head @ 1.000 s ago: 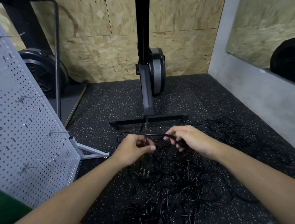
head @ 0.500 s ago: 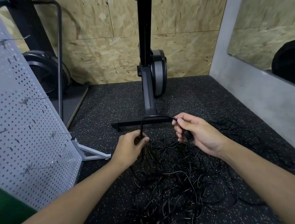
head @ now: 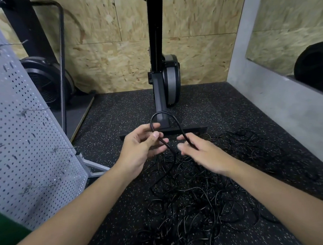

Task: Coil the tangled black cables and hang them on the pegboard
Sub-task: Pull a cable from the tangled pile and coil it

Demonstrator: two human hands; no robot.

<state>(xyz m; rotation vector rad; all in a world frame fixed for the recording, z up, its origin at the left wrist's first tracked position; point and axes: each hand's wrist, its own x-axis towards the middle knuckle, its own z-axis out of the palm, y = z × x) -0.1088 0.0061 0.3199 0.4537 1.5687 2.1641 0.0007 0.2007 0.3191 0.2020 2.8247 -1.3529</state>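
A tangled heap of thin black cables [head: 198, 201] lies on the speckled black floor in front of me. One thicker black cable [head: 162, 112] rises from the heap and arches in a small loop between my hands. My left hand [head: 139, 149] pinches one side of the loop between thumb and fingers. My right hand [head: 202, 154] holds the other side, the cable running under its curled fingers. The grey pegboard [head: 21, 134] stands at the left with several metal hooks sticking out; nothing hangs on them.
A black exercise machine [head: 160, 79] stands just behind the hands, its base bar [head: 163, 133] across the floor. A fan-wheel machine [head: 45, 81] sits at the back left. A grey wall with a mirror [head: 283, 100] runs along the right. The pegboard's foot [head: 94, 167] juts toward the cables.
Both hands have lifted and come closer together, bending the straight stretch of cable into a raised loop. The camera view has tilted up slightly.
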